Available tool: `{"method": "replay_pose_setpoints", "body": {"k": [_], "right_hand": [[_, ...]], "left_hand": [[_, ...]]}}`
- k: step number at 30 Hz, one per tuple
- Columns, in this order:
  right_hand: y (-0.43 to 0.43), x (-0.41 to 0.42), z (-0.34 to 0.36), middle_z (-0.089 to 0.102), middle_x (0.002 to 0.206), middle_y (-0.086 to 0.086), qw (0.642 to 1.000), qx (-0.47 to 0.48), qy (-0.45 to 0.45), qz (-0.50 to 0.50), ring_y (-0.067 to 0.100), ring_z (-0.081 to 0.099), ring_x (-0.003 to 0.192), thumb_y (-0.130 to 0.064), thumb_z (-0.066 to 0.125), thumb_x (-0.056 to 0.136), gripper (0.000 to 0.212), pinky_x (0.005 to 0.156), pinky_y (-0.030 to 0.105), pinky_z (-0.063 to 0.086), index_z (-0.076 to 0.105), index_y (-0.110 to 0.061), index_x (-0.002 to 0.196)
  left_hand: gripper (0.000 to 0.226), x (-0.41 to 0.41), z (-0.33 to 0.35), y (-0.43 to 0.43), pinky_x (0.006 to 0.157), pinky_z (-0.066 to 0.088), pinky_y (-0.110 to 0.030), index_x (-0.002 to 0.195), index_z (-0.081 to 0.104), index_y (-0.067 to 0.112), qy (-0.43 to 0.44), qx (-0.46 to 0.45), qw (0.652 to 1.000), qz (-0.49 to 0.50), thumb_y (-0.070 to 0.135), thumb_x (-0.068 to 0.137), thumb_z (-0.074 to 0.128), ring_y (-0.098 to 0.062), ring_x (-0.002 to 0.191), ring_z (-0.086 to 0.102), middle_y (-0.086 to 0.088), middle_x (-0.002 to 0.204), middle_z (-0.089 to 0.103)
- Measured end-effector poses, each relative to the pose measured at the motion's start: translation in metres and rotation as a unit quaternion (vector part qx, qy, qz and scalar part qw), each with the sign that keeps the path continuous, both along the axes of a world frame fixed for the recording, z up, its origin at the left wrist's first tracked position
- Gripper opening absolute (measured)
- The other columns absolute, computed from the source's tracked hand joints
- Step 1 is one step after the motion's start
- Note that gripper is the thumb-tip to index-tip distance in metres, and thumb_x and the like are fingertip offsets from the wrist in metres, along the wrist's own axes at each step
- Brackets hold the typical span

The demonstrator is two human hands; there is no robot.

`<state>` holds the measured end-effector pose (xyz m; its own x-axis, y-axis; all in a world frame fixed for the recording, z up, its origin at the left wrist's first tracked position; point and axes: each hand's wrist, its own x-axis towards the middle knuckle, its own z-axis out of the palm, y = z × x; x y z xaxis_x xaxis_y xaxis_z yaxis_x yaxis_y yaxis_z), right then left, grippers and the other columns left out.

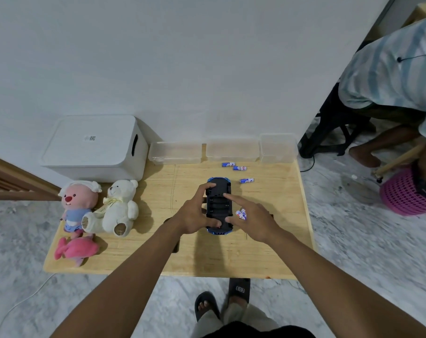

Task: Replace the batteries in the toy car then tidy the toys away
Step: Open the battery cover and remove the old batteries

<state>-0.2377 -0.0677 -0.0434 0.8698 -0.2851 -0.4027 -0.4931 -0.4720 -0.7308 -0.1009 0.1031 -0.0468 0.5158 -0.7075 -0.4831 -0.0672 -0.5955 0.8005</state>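
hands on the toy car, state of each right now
Left hand: grips the upturned blue plastic toy car.
Right hand: holds small white-and-blue batteries, index finger extended over car.

Soft, rather dim indoor light falls from above and the left, giving a cool cast to the plain white wall. The cream plush teddy bear and the white lidded plastic storage box throw blurred shadows to their right. A darker shadow lies on the pale wooden table, on the near side of the blue toy car, whose black underside shows little detail. The wide lens bows the table's edges (the grey marble floor smears towards the corners). Print on the small blue-and-white batteries is too soft to read.
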Motion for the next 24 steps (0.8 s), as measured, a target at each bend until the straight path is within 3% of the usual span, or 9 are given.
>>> {"method": "replay_pose_setpoints", "body": {"k": [2, 4, 7, 10, 12, 15, 20, 24], "right_hand": [[0.003, 0.001, -0.010, 0.066, 0.108, -0.004, 1.000, -0.008, 0.001, -0.001, 0.003, 0.051, 0.065, -0.044, 0.067, 0.094, 0.058, 0.062, 0.023, 0.044, 0.038, -0.060, 0.142], [0.005, 0.001, -0.019, 0.065, 0.099, -0.001, 1.000, -0.009, 0.006, -0.003, 0.000, 0.040, 0.060, -0.043, 0.062, 0.096, 0.049, 0.058, 0.022, 0.038, 0.043, -0.055, 0.140], [0.009, 0.001, -0.022, 0.065, 0.103, 0.000, 0.999, 0.025, 0.003, -0.039, 0.006, 0.051, 0.054, -0.036, 0.062, 0.098, 0.026, 0.049, 0.018, 0.043, 0.062, -0.040, 0.124], [0.010, -0.001, -0.020, 0.065, 0.089, -0.004, 0.994, 0.053, -0.016, -0.093, -0.002, 0.056, 0.046, -0.023, 0.062, 0.099, 0.012, 0.045, 0.014, 0.044, 0.073, -0.024, 0.104], [0.011, -0.003, -0.017, 0.066, 0.084, -0.003, 0.991, 0.055, -0.022, -0.118, -0.003, 0.059, 0.055, -0.025, 0.063, 0.098, 0.011, 0.050, 0.018, 0.045, 0.074, -0.024, 0.097], [0.011, -0.005, -0.010, 0.072, 0.107, -0.006, 0.988, 0.044, -0.015, -0.146, 0.014, 0.067, 0.091, -0.034, 0.067, 0.095, 0.010, 0.068, 0.026, 0.051, 0.074, -0.029, 0.089], [-0.016, -0.013, 0.021, 0.066, 0.105, -0.013, 0.984, -0.043, -0.005, -0.170, 0.010, 0.062, 0.097, -0.039, 0.078, 0.083, 0.011, 0.078, 0.028, 0.052, 0.072, -0.029, 0.084], [-0.067, -0.018, 0.045, 0.066, 0.104, -0.005, 0.978, -0.086, 0.005, -0.191, 0.014, 0.062, 0.091, -0.038, 0.075, 0.083, 0.028, 0.076, 0.028, 0.048, 0.067, -0.033, 0.108]], "left_hand": [[0.106, -0.001, -0.009, -0.001, 0.077, 0.062, -0.034, 0.149, 0.025, 0.045, 0.002, 0.012, 1.000, -0.001, 0.002, 0.074, 0.087, -0.020, 0.097, 0.071, -0.005, 0.132, 0.059], [0.106, -0.002, -0.016, -0.001, 0.075, 0.062, -0.033, 0.151, 0.025, 0.043, 0.002, 0.020, 1.000, -0.002, -0.001, 0.075, 0.085, -0.021, 0.096, 0.070, -0.005, 0.131, 0.058], [0.105, -0.003, -0.023, 0.002, 0.074, 0.061, -0.030, 0.153, 0.024, 0.041, -0.004, 0.026, 1.000, 0.000, -0.001, 0.077, 0.084, -0.020, 0.097, 0.070, -0.005, 0.131, 0.056], [0.101, -0.004, -0.026, 0.010, 0.076, 0.056, -0.023, 0.155, 0.024, 0.037, -0.011, 0.033, 0.999, 0.008, 0.001, 0.081, 0.082, -0.014, 0.096, 0.069, -0.006, 0.131, 0.057], [0.098, -0.007, -0.026, 0.014, 0.077, 0.053, -0.019, 0.156, 0.024, 0.035, -0.017, 0.033, 0.999, 0.010, 0.002, 0.083, 0.081, -0.011, 0.098, 0.066, -0.003, 0.130, 0.055], [0.100, -0.010, -0.021, 0.018, 0.079, 0.049, -0.014, 0.157, 0.022, 0.033, -0.026, 0.026, 0.999, 0.013, 0.007, 0.082, 0.084, -0.012, 0.104, 0.062, 0.002, 0.131, 0.050], [0.092, -0.001, 0.016, 0.005, 0.110, 0.041, -0.038, 0.155, 0.029, 0.031, -0.105, 0.008, 0.994, 0.022, 0.024, 0.083, 0.086, -0.026, 0.141, 0.042, -0.011, 0.152, 0.044], [0.080, 0.016, 0.056, -0.038, 0.105, 0.038, -0.031, 0.153, 0.036, 0.028, -0.165, -0.011, 0.986, -0.006, 0.028, 0.087, 0.081, -0.026, 0.142, 0.042, -0.010, 0.153, 0.044]]}}
